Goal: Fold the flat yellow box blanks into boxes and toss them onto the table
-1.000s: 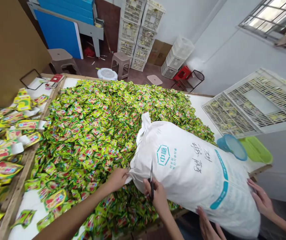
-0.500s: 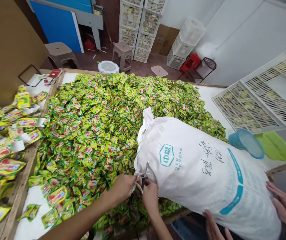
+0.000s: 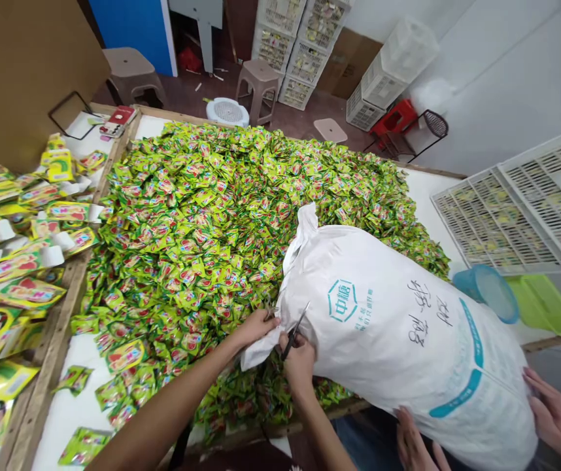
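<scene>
A stuffed white sack (image 3: 378, 314) with teal print and black handwriting lies slanting over a heap of small green-yellow candy packets (image 3: 202, 222). My left hand (image 3: 257, 327) is closed, pinching the sack's gathered end beside a loose white flap that hangs down. In my right hand (image 3: 301, 364) is a pair of scissors (image 3: 295, 330), black-handled, with the blades pointing up and right against the sack. On the right, another person's two hands (image 3: 552, 405) support the far end and underside of the sack.
Wooden-edged table sections hold the packets; opened printed boxes (image 3: 16, 261) pile up at left. A white slatted crate (image 3: 501, 216), a blue tub (image 3: 486, 291) and a green basin (image 3: 540, 304) stand at right. Stools (image 3: 258, 82) and stacked crates (image 3: 305, 62) are behind.
My hands have moved apart at the sack's end. The scissors now point up in clear view, and a white flap hangs loose below my left hand. The view has shifted slightly.
</scene>
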A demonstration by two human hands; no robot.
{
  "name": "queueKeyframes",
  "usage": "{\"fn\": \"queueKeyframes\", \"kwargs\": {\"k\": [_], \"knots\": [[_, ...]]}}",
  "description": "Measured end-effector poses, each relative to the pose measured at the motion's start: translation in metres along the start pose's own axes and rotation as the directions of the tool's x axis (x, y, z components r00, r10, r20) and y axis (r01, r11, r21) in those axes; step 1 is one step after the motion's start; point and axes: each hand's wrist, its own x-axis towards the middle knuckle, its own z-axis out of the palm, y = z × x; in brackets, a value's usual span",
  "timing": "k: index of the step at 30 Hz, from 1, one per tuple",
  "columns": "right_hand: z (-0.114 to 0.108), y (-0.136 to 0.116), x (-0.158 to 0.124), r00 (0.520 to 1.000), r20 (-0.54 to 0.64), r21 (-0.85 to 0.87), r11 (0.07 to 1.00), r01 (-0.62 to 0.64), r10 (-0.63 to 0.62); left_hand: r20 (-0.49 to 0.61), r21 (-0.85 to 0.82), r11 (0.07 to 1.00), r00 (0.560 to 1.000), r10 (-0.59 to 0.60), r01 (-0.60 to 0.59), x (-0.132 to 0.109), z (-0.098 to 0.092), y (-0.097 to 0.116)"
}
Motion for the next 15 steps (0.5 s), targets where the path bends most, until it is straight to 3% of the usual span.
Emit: {"fn": "queueKeyframes", "kwargs": {"k": [4, 10, 12, 15], "knots": [[0.001, -0.003, -0.003, 0.999, 0.028, -0.012, 1.000, -0.022, 0.023, -0.034, -0.058, 0.998, 0.999, 0.021, -0.023, 0.004, -0.005, -0.001], [0.001, -0.001, -0.002, 0.997, 0.073, -0.075, 0.997, -0.020, 0.025, -0.230, -0.265, 0.963, 0.966, -0.120, 0.056, -0.024, 0.010, -0.008], [-0.002, -0.001, -0.002, 0.995, 0.097, -0.097, 0.995, -0.008, 0.018, -0.220, -0.363, 0.927, 0.959, -0.181, 0.091, -0.030, 0.020, -0.009], [-0.008, 0.000, -0.002, 0.992, 0.126, -0.116, 0.993, 0.009, 0.006, -0.084, -0.531, 0.829, 0.962, -0.259, 0.176, -0.034, 0.032, -0.010]]}}
